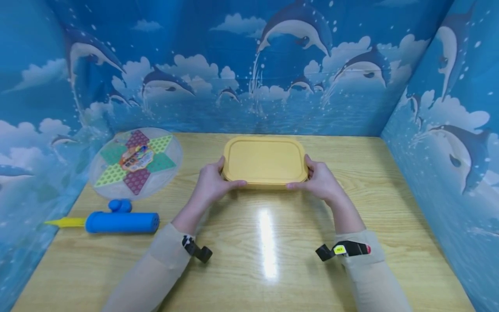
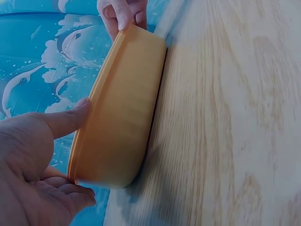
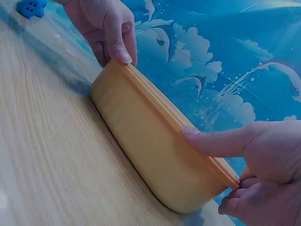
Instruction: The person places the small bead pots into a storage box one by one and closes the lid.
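A yellow lidded plastic box (image 1: 265, 160), rectangular with rounded corners, stands on the wooden table near its back edge. My left hand (image 1: 212, 184) grips the box's left end, with the thumb on the front rim of the lid and the fingers curled at the side. At the opposite end my right hand (image 1: 321, 180) holds the box the same way. Both wrist views show the thumbs on the lid rim and the fingertips under it; the box (image 2: 120, 108) looks close to the tabletop. What the box contains is hidden by its lid.
A round Chinese checkers board (image 1: 156, 162) in a clear cover lies at the back left. In front of it is a blue hand pump (image 1: 121, 222) with a yellow nozzle. Dolphin-printed blue cloth (image 1: 249, 104) walls the table's back and sides.
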Motion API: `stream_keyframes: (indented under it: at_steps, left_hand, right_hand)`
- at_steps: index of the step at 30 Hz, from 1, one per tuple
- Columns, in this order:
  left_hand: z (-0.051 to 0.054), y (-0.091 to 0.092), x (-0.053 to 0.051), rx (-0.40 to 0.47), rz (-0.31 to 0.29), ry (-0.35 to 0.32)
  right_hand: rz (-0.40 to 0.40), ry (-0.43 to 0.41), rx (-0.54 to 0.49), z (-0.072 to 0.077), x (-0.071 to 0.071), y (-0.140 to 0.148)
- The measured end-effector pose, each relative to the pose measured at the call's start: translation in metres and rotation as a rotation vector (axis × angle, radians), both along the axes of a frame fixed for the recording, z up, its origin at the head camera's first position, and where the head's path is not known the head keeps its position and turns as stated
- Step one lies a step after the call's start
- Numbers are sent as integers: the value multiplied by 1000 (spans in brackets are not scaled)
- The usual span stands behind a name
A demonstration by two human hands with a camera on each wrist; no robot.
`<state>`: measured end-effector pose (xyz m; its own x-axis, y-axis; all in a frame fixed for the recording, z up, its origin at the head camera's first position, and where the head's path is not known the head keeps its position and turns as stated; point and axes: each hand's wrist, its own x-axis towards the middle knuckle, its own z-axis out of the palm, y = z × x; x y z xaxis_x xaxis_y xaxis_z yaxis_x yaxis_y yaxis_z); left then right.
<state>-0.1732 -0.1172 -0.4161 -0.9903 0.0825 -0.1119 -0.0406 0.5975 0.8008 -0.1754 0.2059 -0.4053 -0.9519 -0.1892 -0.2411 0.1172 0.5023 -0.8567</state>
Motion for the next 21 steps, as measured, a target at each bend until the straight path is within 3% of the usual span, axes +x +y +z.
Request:
stream_keyframes:
  at_steps: [5, 8, 10, 13, 17, 21]
  left_hand:
    - [3, -6, -1, -18, -10, -14]
    - [6, -11, -4, -50, -23, 40]
    - [7, -13, -7, -107, -69, 114]
    - [6, -13, -13, -242, -176, 204]
    - [2, -11, -16, -454, -320, 195]
    - [-3, -9, -14, -527, -359, 162]
  right_hand:
    - [46, 70, 69, 2, -1, 10]
    - [87, 177, 149, 5, -4, 20]
    - [139, 244, 199, 6, -7, 25]
    - [245, 274, 264, 9, -11, 29]
    - [356, 243, 399, 6, -17, 30]
    - [404, 240, 509, 2, -17, 30]
